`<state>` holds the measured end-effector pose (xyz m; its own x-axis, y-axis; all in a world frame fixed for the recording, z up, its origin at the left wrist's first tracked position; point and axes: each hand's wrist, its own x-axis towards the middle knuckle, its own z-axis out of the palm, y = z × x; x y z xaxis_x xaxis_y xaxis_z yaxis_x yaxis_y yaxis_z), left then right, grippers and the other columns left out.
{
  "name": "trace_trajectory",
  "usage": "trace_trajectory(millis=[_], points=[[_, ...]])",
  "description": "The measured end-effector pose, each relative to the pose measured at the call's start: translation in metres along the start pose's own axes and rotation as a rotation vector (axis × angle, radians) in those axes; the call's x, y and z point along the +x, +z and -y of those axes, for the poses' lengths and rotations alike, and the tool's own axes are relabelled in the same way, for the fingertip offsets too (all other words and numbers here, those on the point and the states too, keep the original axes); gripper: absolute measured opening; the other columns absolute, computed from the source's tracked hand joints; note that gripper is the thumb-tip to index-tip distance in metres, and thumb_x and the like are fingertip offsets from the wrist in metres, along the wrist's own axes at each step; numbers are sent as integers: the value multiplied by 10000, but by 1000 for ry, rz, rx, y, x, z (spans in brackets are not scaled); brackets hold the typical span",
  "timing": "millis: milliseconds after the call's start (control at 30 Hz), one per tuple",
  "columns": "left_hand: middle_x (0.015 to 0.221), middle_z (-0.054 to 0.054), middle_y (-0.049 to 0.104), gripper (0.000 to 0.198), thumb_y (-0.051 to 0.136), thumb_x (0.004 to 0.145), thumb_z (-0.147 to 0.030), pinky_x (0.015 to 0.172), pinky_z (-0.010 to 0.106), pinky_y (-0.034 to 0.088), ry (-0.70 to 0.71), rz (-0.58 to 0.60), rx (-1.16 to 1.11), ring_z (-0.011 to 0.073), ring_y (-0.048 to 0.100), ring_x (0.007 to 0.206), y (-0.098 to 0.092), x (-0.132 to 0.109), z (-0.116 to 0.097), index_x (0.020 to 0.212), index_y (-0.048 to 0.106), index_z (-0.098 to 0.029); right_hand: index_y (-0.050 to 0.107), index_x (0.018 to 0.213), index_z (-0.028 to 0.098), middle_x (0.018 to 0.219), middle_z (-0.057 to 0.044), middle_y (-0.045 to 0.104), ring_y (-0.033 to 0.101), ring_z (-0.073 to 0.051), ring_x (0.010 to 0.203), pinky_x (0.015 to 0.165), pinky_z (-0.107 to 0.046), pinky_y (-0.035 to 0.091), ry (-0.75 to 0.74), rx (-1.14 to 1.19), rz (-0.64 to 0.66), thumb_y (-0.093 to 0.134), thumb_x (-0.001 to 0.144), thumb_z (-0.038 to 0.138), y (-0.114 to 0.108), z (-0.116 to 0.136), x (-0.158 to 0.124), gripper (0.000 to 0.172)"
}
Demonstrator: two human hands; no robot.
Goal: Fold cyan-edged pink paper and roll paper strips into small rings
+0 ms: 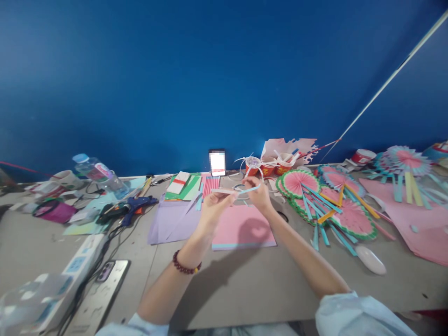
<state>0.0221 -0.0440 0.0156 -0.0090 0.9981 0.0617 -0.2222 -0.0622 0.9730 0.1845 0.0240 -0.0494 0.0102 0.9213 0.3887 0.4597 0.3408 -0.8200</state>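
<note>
- Left hand (217, 205) pinches a thin pale-blue paper strip (250, 189) above a flat pink paper sheet (243, 226); right hand (258, 193) meets its right end, whether gripping I cannot tell.
- Left: purple paper sheets (175, 225), dark-blue glue gun (136, 205).
- Right: round pink-and-green paper fans (297, 183) crowd the forearm.
- Far: upright black-framed phone (217, 163).

Grey table (269, 284), purple paper (161, 221), pink paper (233, 224), power strip (76, 265), silver phone (102, 295), watermelon-patterned fans (355, 218), white oval object (371, 260)
</note>
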Motion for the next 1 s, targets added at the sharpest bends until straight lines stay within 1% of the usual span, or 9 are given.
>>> trace_trajectory(millis=[100, 200, 267, 333, 467, 600, 767, 900, 1000], points=[[650, 29, 695, 239, 805, 600, -380, 508, 227, 477, -47, -12, -1, 126, 607, 571, 0, 2, -1, 670, 712, -171, 661, 941, 223, 928, -54, 687, 624, -189, 833, 797, -345, 491, 10, 393, -67, 466, 866, 416, -22, 28, 2, 284], [584, 20, 665, 245, 817, 576, -366, 492, 217, 450, -69, -24, 4, 117, 586, 538, 0, 3, -2, 617, 692, -160, 707, 849, 214, 876, -68, 700, 629, -209, 843, 813, -368, 488, 10, 562, 192, 413, 877, 559, -43, 56, -4, 455], [572, 19, 661, 246, 829, 549, -349, 510, 214, 449, -77, -34, 16, 115, 583, 545, 1, 3, -3, 585, 683, -154, 715, 844, 207, 877, -63, 703, 628, -209, 848, 820, -368, 485, -20, 458, 348, 531, 836, 534, -51, 68, -9, 375], [591, 20, 672, 235, 820, 562, -346, 533, 215, 451, -87, -32, 41, 116, 587, 559, 2, 2, -3, 599, 694, -151, 704, 889, 204, 864, -46, 703, 632, -193, 819, 786, -343, 490, -24, 337, 398, 660, 774, 433, -53, 75, -14, 261], [674, 36, 706, 215, 785, 635, -359, 576, 227, 462, -82, -12, 105, 132, 614, 618, 2, 1, -2, 689, 735, -157, 677, 883, 185, 781, -27, 697, 637, -160, 726, 696, -289, 492, 19, 249, 359, 675, 763, 346, -50, 77, -17, 201], [837, 62, 730, 209, 756, 689, -365, 652, 246, 488, 39, 22, 162, 166, 643, 762, 1, 0, -1, 785, 763, -180, 650, 797, 175, 734, -23, 688, 640, -157, 706, 669, -269, 486, 22, 216, 318, 650, 767, 324, -51, 78, -16, 152], [871, 64, 730, 287, 748, 707, -368, 627, 237, 485, 97, 23, 182, 139, 629, 710, 1, 0, -2, 927, 758, -184, 635, 795, 176, 755, -18, 682, 614, -141, 700, 677, -252, 470, -131, 32, 234, 589, 804, 256, -59, 84, -20, 93], [757, 54, 721, 257, 755, 687, -379, 605, 233, 485, 42, 44, 129, 128, 620, 647, 0, 2, 0, 814, 749, -156, 647, 825, 183, 796, -31, 700, 625, -149, 720, 707, -261, 492, -211, -63, 201, 560, 825, 250, -66, 78, -28, 110], [772, 57, 729, 225, 753, 680, -343, 575, 225, 478, 28, 88, 166, 130, 622, 638, 2, 2, 6, 801, 745, -154, 651, 941, 188, 887, -54, 713, 654, -178, 800, 756, -297, 513, -114, -44, 259, 576, 812, 272, -74, 67, -36, 171]])
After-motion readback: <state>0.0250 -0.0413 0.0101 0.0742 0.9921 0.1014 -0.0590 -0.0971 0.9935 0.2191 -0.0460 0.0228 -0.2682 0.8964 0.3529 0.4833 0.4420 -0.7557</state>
